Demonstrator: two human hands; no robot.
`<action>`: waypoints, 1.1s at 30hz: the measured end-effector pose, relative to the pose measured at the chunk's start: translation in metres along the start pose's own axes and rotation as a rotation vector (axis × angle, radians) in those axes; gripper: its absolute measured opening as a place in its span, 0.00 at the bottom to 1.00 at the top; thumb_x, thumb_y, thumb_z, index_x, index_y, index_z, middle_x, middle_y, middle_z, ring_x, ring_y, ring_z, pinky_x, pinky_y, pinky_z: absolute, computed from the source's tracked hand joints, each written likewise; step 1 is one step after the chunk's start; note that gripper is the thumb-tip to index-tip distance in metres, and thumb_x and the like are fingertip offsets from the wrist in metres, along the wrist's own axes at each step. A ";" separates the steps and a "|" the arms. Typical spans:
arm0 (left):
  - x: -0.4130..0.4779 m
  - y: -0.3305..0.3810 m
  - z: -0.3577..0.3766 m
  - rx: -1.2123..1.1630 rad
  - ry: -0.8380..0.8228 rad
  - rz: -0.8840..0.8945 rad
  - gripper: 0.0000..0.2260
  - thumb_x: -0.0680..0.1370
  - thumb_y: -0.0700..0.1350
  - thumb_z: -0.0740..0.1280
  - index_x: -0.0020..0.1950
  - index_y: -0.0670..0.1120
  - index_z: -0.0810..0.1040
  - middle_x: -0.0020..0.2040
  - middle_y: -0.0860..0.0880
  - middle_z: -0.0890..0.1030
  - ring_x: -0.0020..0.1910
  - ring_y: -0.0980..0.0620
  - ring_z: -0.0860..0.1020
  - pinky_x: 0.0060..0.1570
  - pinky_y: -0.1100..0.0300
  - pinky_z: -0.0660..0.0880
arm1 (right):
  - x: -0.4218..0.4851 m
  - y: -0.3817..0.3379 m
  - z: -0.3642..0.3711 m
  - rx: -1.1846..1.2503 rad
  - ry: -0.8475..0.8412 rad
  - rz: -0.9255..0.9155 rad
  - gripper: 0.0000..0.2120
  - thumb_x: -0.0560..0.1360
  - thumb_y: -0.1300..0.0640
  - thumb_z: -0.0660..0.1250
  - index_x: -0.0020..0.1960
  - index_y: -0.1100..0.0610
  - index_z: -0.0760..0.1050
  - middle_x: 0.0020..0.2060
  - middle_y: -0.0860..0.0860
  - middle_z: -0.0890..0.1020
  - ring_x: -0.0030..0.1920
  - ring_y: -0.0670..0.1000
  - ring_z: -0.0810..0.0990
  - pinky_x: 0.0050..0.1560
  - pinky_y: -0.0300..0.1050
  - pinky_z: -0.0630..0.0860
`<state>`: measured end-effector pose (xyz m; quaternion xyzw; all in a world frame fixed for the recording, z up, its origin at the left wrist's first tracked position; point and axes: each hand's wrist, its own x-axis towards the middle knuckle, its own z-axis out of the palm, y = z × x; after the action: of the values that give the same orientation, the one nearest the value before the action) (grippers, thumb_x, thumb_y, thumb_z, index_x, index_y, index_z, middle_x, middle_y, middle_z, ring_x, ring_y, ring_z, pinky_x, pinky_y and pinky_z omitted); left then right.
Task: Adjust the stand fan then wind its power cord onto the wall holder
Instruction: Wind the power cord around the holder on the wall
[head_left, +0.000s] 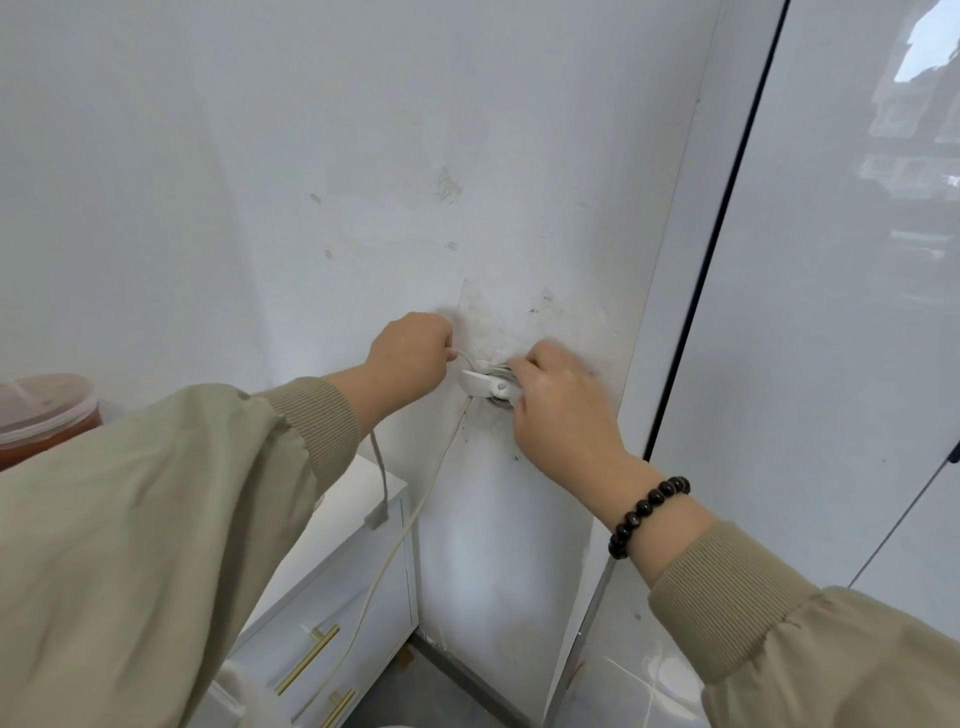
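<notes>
A small white wall holder (482, 383) is fixed low on the scuffed white wall, with turns of thin white power cord around it. My left hand (410, 358) grips the cord just left of the holder, fingers curled round it. My right hand (558, 410), blurred, is at the holder's right side with its fingers curled on the holder and the wound cord. The power cord (395, 540) hangs from the holder down to the floor at lower left. The stand fan is out of view.
A white cabinet (337, 597) with brass handles stands below left, a red-lidded tub (44, 415) on something behind my left sleeve. A glossy white panel with a dark seam (727, 234) fills the right. A drawstring (382, 483) dangles from my sleeve.
</notes>
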<state>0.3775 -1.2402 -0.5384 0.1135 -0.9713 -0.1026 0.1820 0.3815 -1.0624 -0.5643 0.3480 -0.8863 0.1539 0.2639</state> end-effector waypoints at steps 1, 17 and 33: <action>0.002 0.000 -0.001 -0.047 0.012 0.018 0.08 0.78 0.44 0.64 0.41 0.43 0.75 0.44 0.44 0.78 0.46 0.44 0.75 0.43 0.56 0.69 | 0.001 0.000 0.003 -0.022 -0.011 -0.022 0.12 0.73 0.64 0.58 0.54 0.60 0.75 0.50 0.54 0.73 0.50 0.56 0.73 0.38 0.43 0.62; 0.000 -0.016 -0.065 -0.870 -0.691 -0.023 0.13 0.78 0.48 0.60 0.36 0.42 0.71 0.23 0.53 0.62 0.20 0.57 0.58 0.20 0.67 0.57 | 0.038 -0.022 0.005 -0.177 0.021 0.135 0.23 0.79 0.44 0.54 0.31 0.57 0.60 0.28 0.49 0.64 0.27 0.49 0.62 0.25 0.41 0.51; -0.003 -0.021 -0.068 -0.927 -0.841 0.072 0.06 0.72 0.45 0.68 0.43 0.43 0.82 0.26 0.51 0.68 0.22 0.56 0.65 0.23 0.66 0.65 | 0.041 -0.027 -0.003 -0.168 0.077 0.116 0.29 0.68 0.49 0.74 0.22 0.55 0.56 0.20 0.48 0.55 0.20 0.50 0.63 0.23 0.34 0.58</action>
<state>0.4094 -1.2703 -0.4819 -0.0602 -0.8175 -0.5430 -0.1823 0.3762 -1.1016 -0.5360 0.2668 -0.9039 0.1073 0.3166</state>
